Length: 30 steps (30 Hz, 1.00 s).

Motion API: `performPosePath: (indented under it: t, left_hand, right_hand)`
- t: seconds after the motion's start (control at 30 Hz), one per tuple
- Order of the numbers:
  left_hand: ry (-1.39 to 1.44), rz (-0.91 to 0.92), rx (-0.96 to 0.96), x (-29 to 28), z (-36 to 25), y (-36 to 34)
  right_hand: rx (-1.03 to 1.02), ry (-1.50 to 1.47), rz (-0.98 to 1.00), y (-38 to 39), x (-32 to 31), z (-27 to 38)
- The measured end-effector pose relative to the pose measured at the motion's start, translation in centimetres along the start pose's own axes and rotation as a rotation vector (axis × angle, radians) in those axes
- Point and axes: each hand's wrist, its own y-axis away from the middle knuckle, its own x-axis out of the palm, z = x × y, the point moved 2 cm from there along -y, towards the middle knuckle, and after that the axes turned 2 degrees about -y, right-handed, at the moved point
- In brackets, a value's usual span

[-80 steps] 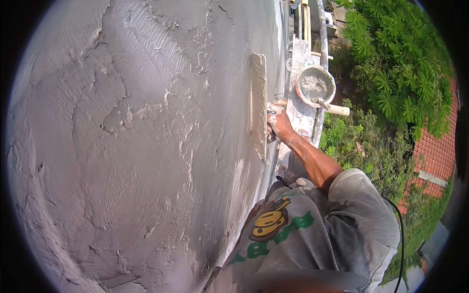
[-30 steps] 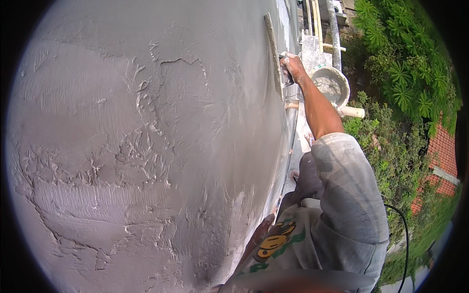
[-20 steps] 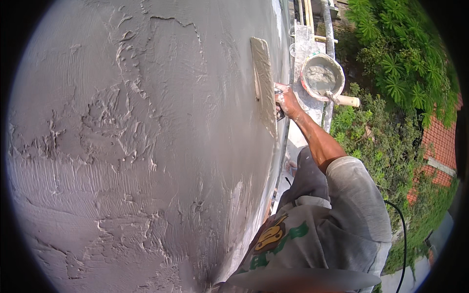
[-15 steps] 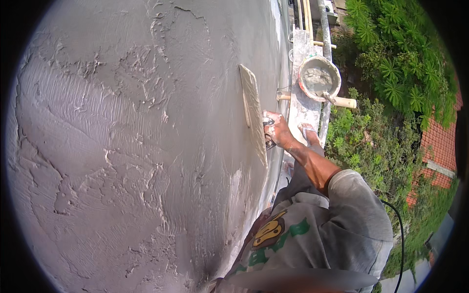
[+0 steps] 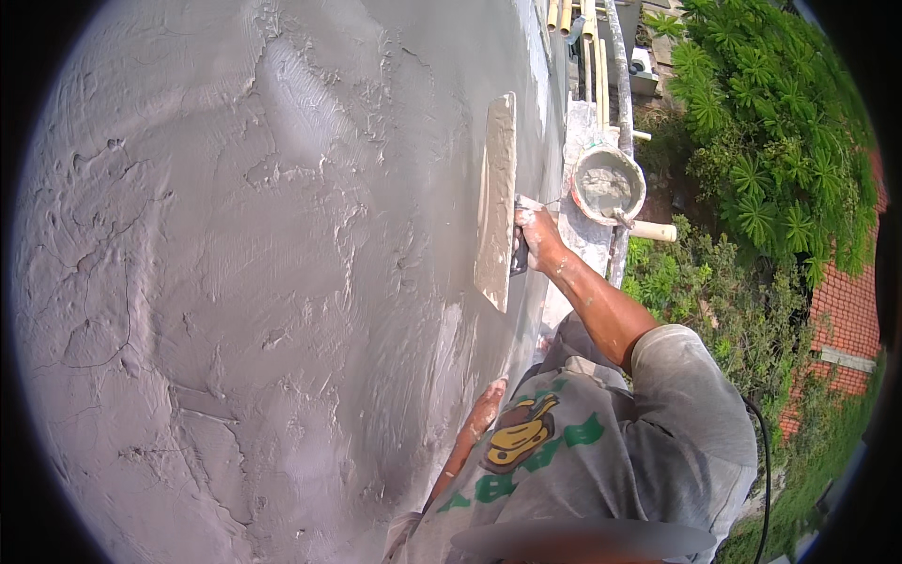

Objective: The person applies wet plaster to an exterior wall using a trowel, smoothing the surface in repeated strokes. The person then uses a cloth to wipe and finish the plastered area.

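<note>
- Holding the trowel (image 5: 498, 202) by its dark handle is the right hand (image 5: 537, 235), fingers curled around the grip; the trowel is at the centre of the frame.
- Blade's long axis runs nearly up and down the frame, its top end leaning slightly right. It lies immediately left of the right-hand fingers, between them and the grey-coated wall (image 5: 282, 282). Contact between blade and wall cannot be confirmed.
- Left hand (image 5: 493, 392) is below the blade's lower end, beside the shirt (image 5: 611, 432), and farther from the handle than the right. Finger opening and any hold cannot be told.
- Wall coating fills the left half: ridged and cracked toward the far left, smoother near the blade.
- Bucket (image 5: 575, 188) with grey mix stands on a whitened plank (image 5: 580, 122), upper right of the right hand. It lies on the opposite side of the blade from the wall, so does not obstruct the space between them.
- Metal pole (image 5: 624, 85) runs along the plank's right side; foliage (image 5: 752, 141) and tiled roof (image 5: 836, 315) occupy the right of the frame.
</note>
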Motion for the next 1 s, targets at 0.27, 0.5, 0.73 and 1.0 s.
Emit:
performPosePath:
  t: [0.27, 0.5, 0.73, 1.0]
  left_hand:
    - [0.142, 0.022, -0.061, 1.0, -4.5, 2.4]
    - [0.171, 0.042, -0.112, 1.9, -5.7, 3.0]
    - [0.195, 0.038, -0.185, 2.2, -6.0, 4.7]
    - [0.220, 0.044, -0.225, 2.0, -4.9, 5.6]
  right_hand:
    - [-0.075, 0.171, -0.181, -2.4, 7.4, 6.2]
    - [-0.359, 0.556, 0.096, 3.3, 5.5, 5.1]
    - [-0.178, 0.194, -0.275, -16.4, -6.1, 8.7]
    - [-0.194, 0.303, -0.035, -13.8, -3.8, 5.6]
